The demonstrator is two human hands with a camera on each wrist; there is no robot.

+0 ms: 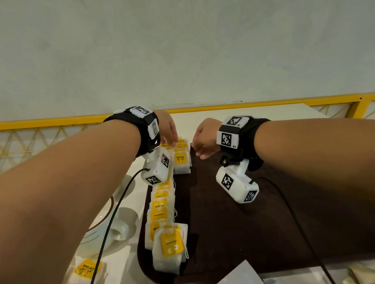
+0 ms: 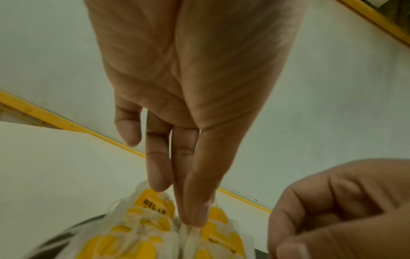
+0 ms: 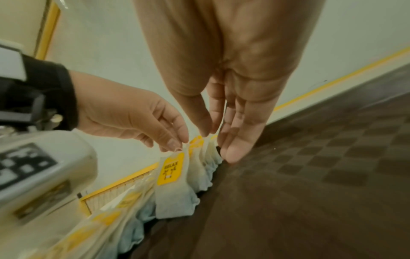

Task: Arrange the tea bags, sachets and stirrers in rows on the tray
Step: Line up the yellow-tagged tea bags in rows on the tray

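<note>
A dark brown tray [image 1: 232,205] carries a long row of yellow-tagged tea bags [image 1: 161,209] along its left edge. A shorter second row starts at the far end, with a RELAX tea bag [image 1: 180,159] in front. My left hand [image 1: 170,141] is over that far end; thumb and forefinger pinch the top of the RELAX tea bag [image 3: 170,170]. In the left wrist view the left hand [image 2: 193,222] points down onto the bags. My right hand [image 1: 199,147] holds nothing; its fingertips [image 3: 233,154] touch the tray just right of the short row.
A white cup and saucer [image 1: 119,228] stand left of the tray. Loose tea bags [image 1: 86,268] lie on the white table at the near left, and pale sachets [image 1: 233,281] at the near edge. A yellow rail [image 1: 46,122] runs behind the table. Wrist-camera cables hang down.
</note>
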